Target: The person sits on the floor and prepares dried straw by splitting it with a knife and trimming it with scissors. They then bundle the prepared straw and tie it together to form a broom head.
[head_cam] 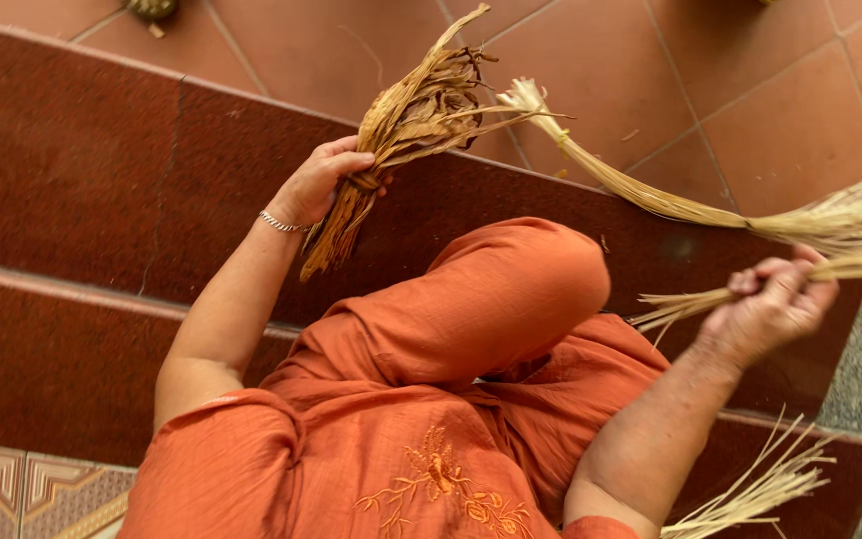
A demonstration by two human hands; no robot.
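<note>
- Head view looks down on a seated person in orange clothing [451,399], raised knee in the middle, dark red steps [72,150] beneath and terracotta floor tiles [601,60] beyond.
- Left hand [323,185] has its grip closed around the waist of a bundle of dry brown leaf strips [401,125], held upright above the step; a silver bracelet [279,223] sits at that wrist.
- Right hand [775,299] has its grip closed on a sheaf of pale straw fibres [830,245], out to the side of the knee.
- One long pale strand [631,190] runs from that sheaf across to a knotted tuft near the brown bundle's top.
- Judging from this, the work goes best with the strand kept taut between the two hands and the brown bundle pinched firmly at its waist, so the strips cannot splay.
- Counted: one brown bundle, one pale sheaf in hand, one further loose spray of straw [750,489] by the right elbow, two hands, one bracelet.
</note>
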